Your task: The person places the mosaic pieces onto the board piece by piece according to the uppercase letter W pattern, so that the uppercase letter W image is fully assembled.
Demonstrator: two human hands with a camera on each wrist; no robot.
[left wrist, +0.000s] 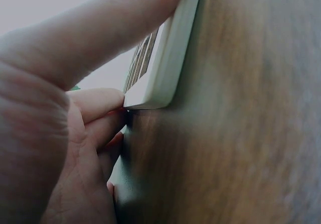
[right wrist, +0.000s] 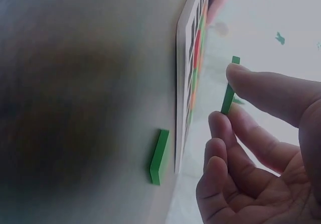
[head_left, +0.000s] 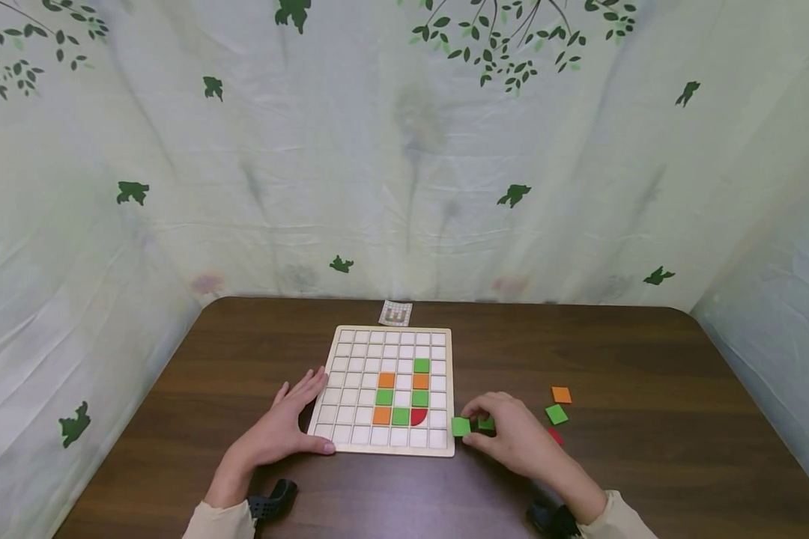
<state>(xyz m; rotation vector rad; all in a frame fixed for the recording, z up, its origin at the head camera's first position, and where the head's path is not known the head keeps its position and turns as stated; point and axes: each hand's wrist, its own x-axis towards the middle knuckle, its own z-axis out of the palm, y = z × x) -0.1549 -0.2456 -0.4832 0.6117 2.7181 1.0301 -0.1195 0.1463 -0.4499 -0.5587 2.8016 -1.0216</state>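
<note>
A square-celled wooden board point(head_left: 391, 451) lies on the table, bearing several green and orange square tiles and a red rounded tile point(head_left: 419, 417). Along its left side, my left hand point(head_left: 279, 423) spreads straight fingers on the edge, thumb at the near left corner. The left wrist view shows that thumb over the board's rim point(left wrist: 173, 73). Just off the board's right edge, my right hand point(head_left: 512, 430) pinches a green tile point(right wrist: 228, 98) between thumb and fingers. Another green tile point(right wrist: 159, 158) lies on the table below that hand, partly hidden by it in the head view.
To the right of my right hand lie an orange tile point(head_left: 562, 394), a green tile point(head_left: 556, 414) and a red piece point(head_left: 555, 436) partly covered by the hand. A small printed card point(head_left: 395, 314) sits behind the board. A leaf-patterned curtain point(head_left: 404, 165) hangs beyond the table.
</note>
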